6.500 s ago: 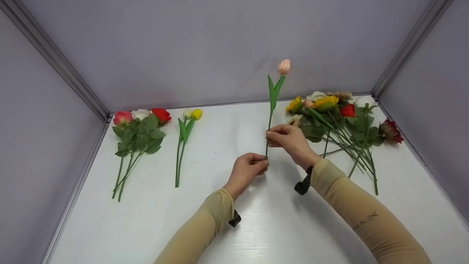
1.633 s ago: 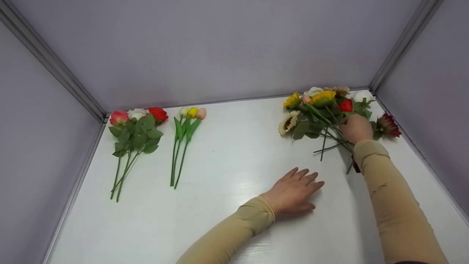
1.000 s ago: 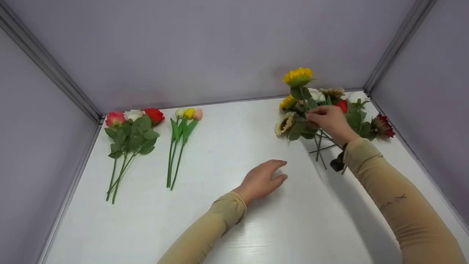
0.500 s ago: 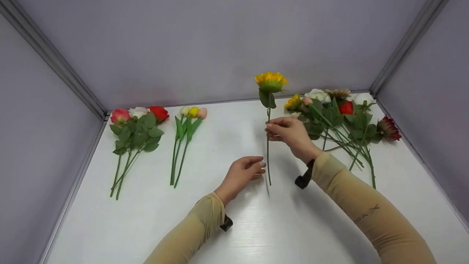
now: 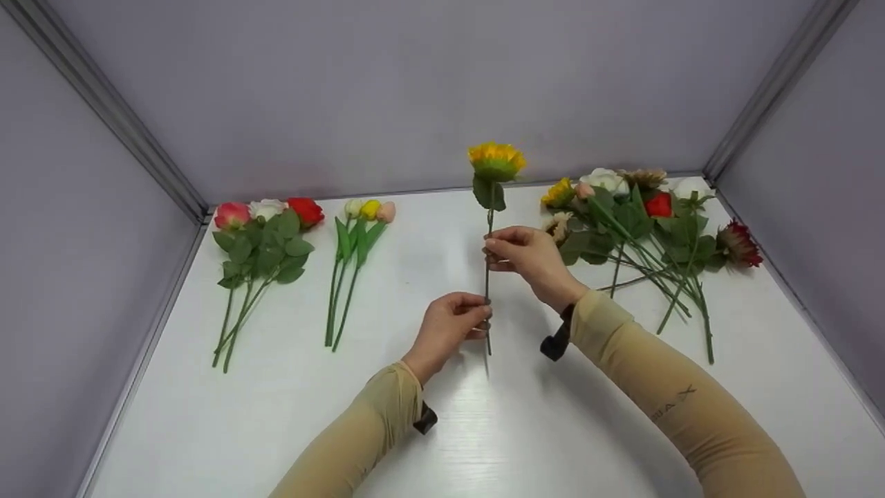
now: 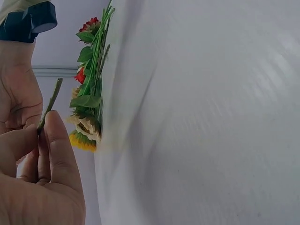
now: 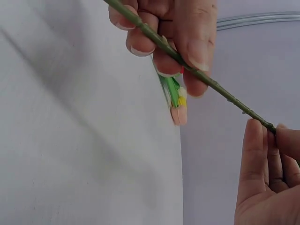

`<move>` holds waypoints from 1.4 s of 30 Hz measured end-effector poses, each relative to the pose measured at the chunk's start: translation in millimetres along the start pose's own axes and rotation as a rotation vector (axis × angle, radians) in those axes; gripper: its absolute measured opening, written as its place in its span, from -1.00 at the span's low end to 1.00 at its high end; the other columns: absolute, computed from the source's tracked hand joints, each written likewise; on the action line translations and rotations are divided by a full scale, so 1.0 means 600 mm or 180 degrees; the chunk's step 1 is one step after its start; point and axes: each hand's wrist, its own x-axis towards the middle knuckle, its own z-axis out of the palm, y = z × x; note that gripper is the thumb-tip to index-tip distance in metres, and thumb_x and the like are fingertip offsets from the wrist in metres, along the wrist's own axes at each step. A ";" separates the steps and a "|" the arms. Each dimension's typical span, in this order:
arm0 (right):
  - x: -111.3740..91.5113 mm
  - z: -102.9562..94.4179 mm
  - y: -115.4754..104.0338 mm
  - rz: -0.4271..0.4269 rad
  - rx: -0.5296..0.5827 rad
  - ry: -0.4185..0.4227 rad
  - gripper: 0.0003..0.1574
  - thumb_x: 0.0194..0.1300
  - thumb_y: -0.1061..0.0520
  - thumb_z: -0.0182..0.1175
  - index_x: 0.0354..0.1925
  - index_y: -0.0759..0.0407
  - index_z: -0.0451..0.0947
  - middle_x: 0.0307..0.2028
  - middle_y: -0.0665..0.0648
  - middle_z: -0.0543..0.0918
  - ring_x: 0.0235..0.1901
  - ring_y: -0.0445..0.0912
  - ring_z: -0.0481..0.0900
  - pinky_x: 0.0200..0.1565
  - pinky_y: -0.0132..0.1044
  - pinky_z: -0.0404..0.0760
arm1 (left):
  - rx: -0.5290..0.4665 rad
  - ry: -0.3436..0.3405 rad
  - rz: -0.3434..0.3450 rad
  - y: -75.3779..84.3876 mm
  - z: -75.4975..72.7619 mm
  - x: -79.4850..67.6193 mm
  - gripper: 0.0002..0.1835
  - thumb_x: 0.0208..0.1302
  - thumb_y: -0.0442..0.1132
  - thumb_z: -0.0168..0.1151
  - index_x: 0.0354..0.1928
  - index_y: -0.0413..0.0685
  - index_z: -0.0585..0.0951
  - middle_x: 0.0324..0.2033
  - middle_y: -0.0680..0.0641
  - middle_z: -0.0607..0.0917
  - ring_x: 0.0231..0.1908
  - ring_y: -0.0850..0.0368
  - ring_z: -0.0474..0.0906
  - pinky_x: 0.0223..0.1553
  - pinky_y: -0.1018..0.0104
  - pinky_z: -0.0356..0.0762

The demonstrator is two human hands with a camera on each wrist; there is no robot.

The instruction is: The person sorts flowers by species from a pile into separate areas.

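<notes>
A yellow sunflower (image 5: 496,162) stands upright above the middle of the table, its bloom toward the back wall. My right hand (image 5: 532,263) pinches its stem partway down, below the leaves. Lower on the same stem, my left hand (image 5: 448,330) pinches with thumb and fingers. In the left wrist view the cut end of the stem (image 6: 52,101) pokes out past the left hand (image 6: 42,178). Both hands show on the stem (image 7: 215,86) in the right wrist view, where the bloom is out of frame.
Three roses (image 5: 266,252) lie at the far left of the white table (image 5: 290,429). Beside them are three tulips (image 5: 356,242), white, yellow and pink. A mixed heap of flowers (image 5: 643,235) with crossing stems lies at the right. Grey walls (image 5: 442,90) enclose the back and sides.
A pink tulip has joined the other two on the table. The right hand has drawn the sunflower from the right heap to the middle. The left hand has just taken hold of its lower stem.
</notes>
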 end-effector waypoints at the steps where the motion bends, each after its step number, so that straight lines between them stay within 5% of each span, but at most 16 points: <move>1: 0.000 0.001 0.000 -0.0010 -0.0037 -0.0009 -0.67 0.42 0.14 0.33 0.03 0.35 0.64 -0.07 0.32 0.68 -0.11 0.05 0.70 -0.01 -0.12 0.72 | 0.0027 0.0012 -0.0002 0.000 -0.002 0.001 -0.69 0.39 -0.30 0.35 0.08 -0.33 0.65 -0.19 -0.14 0.74 -0.20 0.05 0.71 -0.18 0.21 0.74; 6: 0.001 -0.007 0.002 -0.0134 -0.0531 -0.0029 -0.58 0.48 0.05 0.27 0.13 0.31 0.62 0.00 0.32 0.68 -0.05 0.08 0.69 0.01 -0.13 0.71 | 0.0184 0.0088 -0.0042 0.003 -0.022 0.012 -0.71 0.40 -0.33 0.33 0.06 -0.36 0.65 -0.19 -0.17 0.73 -0.23 0.04 0.71 -0.20 0.22 0.74; 13: -0.016 -0.039 0.014 -0.0485 -0.1938 -0.0031 -0.49 0.56 -0.13 0.13 0.26 0.13 0.58 0.11 0.13 0.66 0.08 0.01 0.61 0.12 -0.06 0.60 | 0.0588 0.0423 -0.0199 0.009 -0.073 0.048 -0.75 0.41 -0.35 0.30 0.05 -0.34 0.65 -0.20 -0.20 0.72 -0.29 0.06 0.71 -0.26 0.27 0.73; 16: -0.025 -0.051 0.019 -0.0589 -0.2273 -0.0067 -0.51 0.57 -0.14 0.11 0.26 0.09 0.58 0.13 0.08 0.65 0.10 -0.01 0.60 0.11 -0.05 0.60 | 0.0746 0.0538 -0.0311 0.009 -0.084 0.065 -0.77 0.40 -0.37 0.29 0.03 -0.33 0.66 -0.22 -0.20 0.72 -0.34 0.07 0.69 -0.29 0.27 0.72; 24: -0.037 -0.069 0.037 -0.0461 -0.2445 -0.0121 -0.52 0.57 -0.14 0.10 0.25 0.06 0.60 0.14 0.08 0.63 0.08 0.00 0.61 0.06 -0.05 0.62 | 0.1113 0.0709 -0.0533 0.002 -0.085 0.085 -0.84 0.39 -0.38 0.27 -0.06 -0.29 0.66 -0.31 -0.17 0.72 -0.41 0.11 0.66 -0.36 0.28 0.71; 42: -0.040 -0.100 0.044 -0.0455 -0.2461 0.0007 -0.55 0.56 -0.12 0.13 0.20 0.08 0.64 0.13 0.11 0.65 0.08 0.02 0.61 0.06 -0.03 0.62 | 0.2050 0.0665 -0.0284 0.003 -0.089 0.086 -0.67 0.36 -0.28 0.35 0.09 -0.26 0.57 -0.23 -0.12 0.63 -0.37 0.10 0.63 -0.33 0.27 0.63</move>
